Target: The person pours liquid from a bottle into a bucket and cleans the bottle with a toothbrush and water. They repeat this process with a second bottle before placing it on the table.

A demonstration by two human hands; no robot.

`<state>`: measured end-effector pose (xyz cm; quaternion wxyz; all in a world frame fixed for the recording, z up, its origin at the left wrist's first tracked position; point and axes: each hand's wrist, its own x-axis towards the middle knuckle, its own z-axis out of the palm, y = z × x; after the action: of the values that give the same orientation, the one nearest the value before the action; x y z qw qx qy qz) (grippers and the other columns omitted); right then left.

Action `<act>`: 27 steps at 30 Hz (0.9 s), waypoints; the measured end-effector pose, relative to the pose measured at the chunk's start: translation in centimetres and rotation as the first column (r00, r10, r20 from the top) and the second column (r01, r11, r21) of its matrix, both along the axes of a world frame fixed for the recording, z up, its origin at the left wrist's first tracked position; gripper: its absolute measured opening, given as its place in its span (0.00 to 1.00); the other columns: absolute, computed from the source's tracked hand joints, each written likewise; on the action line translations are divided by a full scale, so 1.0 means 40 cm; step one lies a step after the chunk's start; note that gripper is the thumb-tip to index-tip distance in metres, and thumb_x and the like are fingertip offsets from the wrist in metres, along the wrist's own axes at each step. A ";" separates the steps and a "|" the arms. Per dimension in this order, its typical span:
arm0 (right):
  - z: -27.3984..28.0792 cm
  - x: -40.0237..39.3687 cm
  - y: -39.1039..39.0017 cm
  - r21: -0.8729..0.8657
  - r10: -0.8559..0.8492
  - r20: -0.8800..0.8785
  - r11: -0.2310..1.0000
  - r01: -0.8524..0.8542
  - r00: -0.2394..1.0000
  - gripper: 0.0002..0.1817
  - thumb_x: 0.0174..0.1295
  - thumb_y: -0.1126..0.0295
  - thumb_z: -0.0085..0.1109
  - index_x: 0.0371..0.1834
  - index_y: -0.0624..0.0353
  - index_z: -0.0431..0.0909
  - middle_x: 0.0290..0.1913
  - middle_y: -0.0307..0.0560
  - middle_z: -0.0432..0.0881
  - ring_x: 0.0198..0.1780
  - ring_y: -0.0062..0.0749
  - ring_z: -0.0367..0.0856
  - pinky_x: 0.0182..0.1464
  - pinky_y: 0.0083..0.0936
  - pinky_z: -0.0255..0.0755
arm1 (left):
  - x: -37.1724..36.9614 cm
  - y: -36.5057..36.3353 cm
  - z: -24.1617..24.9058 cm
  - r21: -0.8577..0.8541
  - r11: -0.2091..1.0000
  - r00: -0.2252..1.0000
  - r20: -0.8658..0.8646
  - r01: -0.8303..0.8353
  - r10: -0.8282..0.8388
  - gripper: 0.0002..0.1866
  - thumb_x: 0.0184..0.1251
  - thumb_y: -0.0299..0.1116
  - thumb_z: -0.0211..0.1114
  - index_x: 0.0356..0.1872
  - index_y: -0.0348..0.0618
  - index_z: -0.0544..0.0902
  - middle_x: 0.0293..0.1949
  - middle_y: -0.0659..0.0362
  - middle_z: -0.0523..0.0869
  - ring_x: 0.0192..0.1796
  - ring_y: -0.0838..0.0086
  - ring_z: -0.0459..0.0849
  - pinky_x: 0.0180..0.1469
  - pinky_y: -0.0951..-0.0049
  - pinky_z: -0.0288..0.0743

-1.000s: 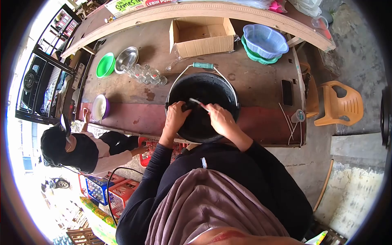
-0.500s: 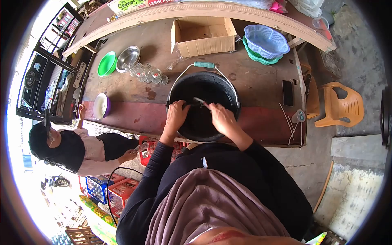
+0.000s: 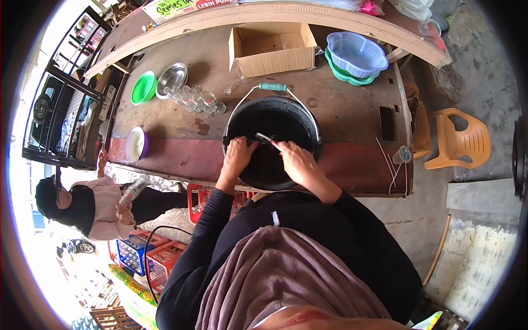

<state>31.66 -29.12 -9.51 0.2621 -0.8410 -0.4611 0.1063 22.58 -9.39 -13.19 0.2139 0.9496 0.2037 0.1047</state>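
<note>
A black bucket (image 3: 275, 179) with a metal handle and green grip stands at the table's front edge. Over its left side, my left hand (image 3: 237, 157) has its fingers closed round a small dark thing too unclear to name. My right hand (image 3: 297, 160) is closed on the handle end of a knife (image 3: 267, 137), whose blade points up and left above the bucket's dark inside. The two hands are a short way apart. What lies in the bucket is too dark to tell.
Glass bottles (image 3: 195, 100), a steel bowl (image 3: 172, 80), a green bowl (image 3: 143, 87) and a purple bowl (image 3: 136, 144) are at left. Behind are a cardboard box (image 3: 275, 61) and blue basket (image 3: 357, 54); a phone (image 3: 387, 124) lies right. Another person (image 3: 102, 203) holds a bottle.
The knife and my right hand have shifted slightly left. The other person has lifted a bottle and drawn that arm back from the crates.
</note>
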 end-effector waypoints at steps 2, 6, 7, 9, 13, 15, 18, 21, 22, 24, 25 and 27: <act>-0.009 -0.005 0.001 0.024 0.023 0.003 0.999 -0.023 1.000 0.11 0.68 0.72 0.46 0.47 0.66 0.75 0.38 0.60 0.81 0.35 0.52 0.86 0.34 0.41 0.81 | 0.002 0.006 -0.017 -0.089 0.996 0.999 0.030 -0.027 0.030 0.14 0.60 0.36 0.70 0.33 0.32 0.82 0.34 0.41 0.85 0.40 0.47 0.84 0.42 0.53 0.77; -0.035 0.035 0.001 -0.113 -0.089 0.095 0.989 0.100 0.992 0.11 0.67 0.72 0.46 0.45 0.66 0.75 0.39 0.60 0.81 0.34 0.53 0.86 0.34 0.41 0.81 | 0.006 0.004 0.001 -0.283 0.958 0.998 0.038 -0.038 0.050 0.13 0.59 0.37 0.71 0.33 0.34 0.83 0.34 0.41 0.85 0.40 0.48 0.85 0.43 0.53 0.77; -0.035 0.033 0.002 -0.088 -0.067 0.080 0.993 0.074 0.995 0.10 0.67 0.72 0.46 0.45 0.66 0.75 0.39 0.60 0.81 0.34 0.53 0.86 0.34 0.42 0.81 | 0.006 0.004 0.010 -0.282 0.959 0.998 0.040 -0.038 0.052 0.13 0.59 0.37 0.71 0.33 0.34 0.83 0.34 0.41 0.85 0.40 0.48 0.85 0.43 0.53 0.77; -0.026 0.010 0.002 -0.008 -0.012 0.029 1.000 0.012 1.000 0.10 0.67 0.72 0.46 0.44 0.65 0.75 0.39 0.61 0.80 0.34 0.53 0.85 0.34 0.42 0.80 | -0.002 0.001 0.021 -0.045 0.997 0.991 0.122 0.062 -0.056 0.14 0.58 0.38 0.71 0.33 0.35 0.84 0.31 0.42 0.85 0.38 0.49 0.86 0.42 0.55 0.78; -0.026 0.008 -0.007 0.010 -0.010 0.031 1.000 0.010 0.999 0.10 0.68 0.71 0.46 0.44 0.66 0.76 0.38 0.60 0.81 0.33 0.52 0.85 0.33 0.42 0.80 | -0.004 0.003 0.016 -0.099 0.992 0.989 0.132 0.083 -0.070 0.16 0.58 0.39 0.72 0.31 0.33 0.83 0.29 0.42 0.85 0.37 0.51 0.86 0.40 0.56 0.78; -0.036 0.034 -0.017 -0.093 -0.094 0.145 0.990 0.108 0.985 0.10 0.68 0.72 0.46 0.42 0.65 0.76 0.38 0.59 0.81 0.32 0.50 0.86 0.32 0.40 0.80 | 0.000 -0.011 0.034 -0.229 0.972 0.997 -0.067 -0.051 0.037 0.18 0.58 0.40 0.72 0.30 0.30 0.82 0.29 0.42 0.85 0.38 0.52 0.86 0.40 0.56 0.78; -0.029 0.027 -0.018 -0.031 -0.057 0.120 0.998 0.061 0.991 0.09 0.68 0.72 0.46 0.43 0.64 0.75 0.36 0.58 0.80 0.31 0.49 0.85 0.31 0.39 0.80 | 0.014 -0.027 0.070 -0.240 0.958 0.978 -0.175 -0.157 0.116 0.20 0.59 0.41 0.72 0.31 0.28 0.80 0.30 0.40 0.85 0.39 0.50 0.86 0.40 0.55 0.78; -0.013 -0.002 -0.015 0.084 0.002 0.041 0.996 -0.006 0.999 0.09 0.68 0.72 0.47 0.44 0.65 0.75 0.35 0.57 0.79 0.32 0.51 0.85 0.33 0.42 0.80 | 0.010 -0.013 0.023 -0.110 0.983 0.987 -0.083 -0.147 0.138 0.18 0.59 0.39 0.71 0.32 0.30 0.81 0.33 0.41 0.85 0.40 0.48 0.85 0.42 0.55 0.78; -0.019 -0.002 -0.014 0.054 -0.007 0.055 0.999 0.004 0.998 0.09 0.68 0.72 0.47 0.43 0.64 0.75 0.35 0.57 0.80 0.32 0.51 0.85 0.33 0.42 0.80 | 0.007 -0.007 0.009 -0.109 0.983 0.987 -0.081 -0.148 0.140 0.18 0.59 0.39 0.71 0.32 0.30 0.81 0.33 0.41 0.85 0.40 0.48 0.85 0.42 0.55 0.78; -0.037 0.024 -0.010 -0.071 -0.079 0.099 0.994 0.087 0.992 0.09 0.68 0.71 0.48 0.44 0.65 0.75 0.37 0.57 0.80 0.33 0.51 0.85 0.33 0.42 0.80 | -0.002 -0.003 0.000 -0.081 0.997 0.986 0.165 0.007 0.007 0.14 0.55 0.34 0.73 0.34 0.33 0.81 0.37 0.43 0.84 0.42 0.48 0.84 0.44 0.54 0.77; -0.036 0.036 -0.012 -0.106 -0.108 0.103 0.987 0.118 0.989 0.09 0.67 0.71 0.49 0.44 0.64 0.75 0.38 0.58 0.81 0.34 0.52 0.85 0.34 0.42 0.80 | -0.005 -0.004 0.005 -0.081 0.997 0.986 0.166 0.005 0.008 0.14 0.55 0.34 0.73 0.34 0.33 0.81 0.37 0.43 0.84 0.42 0.48 0.84 0.44 0.54 0.77; -0.022 0.030 -0.010 -0.052 -0.059 0.061 0.997 0.062 0.996 0.09 0.67 0.71 0.49 0.44 0.64 0.75 0.38 0.58 0.81 0.34 0.52 0.85 0.34 0.42 0.80 | -0.009 -0.006 0.020 -0.145 0.989 0.996 0.090 0.026 -0.013 0.12 0.51 0.28 0.73 0.36 0.36 0.81 0.39 0.44 0.84 0.43 0.48 0.84 0.45 0.54 0.77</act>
<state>32.85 -29.52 -10.41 0.2286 -0.8641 -0.4402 0.0856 22.21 -9.64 -12.38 0.2927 0.9278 0.1919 0.1296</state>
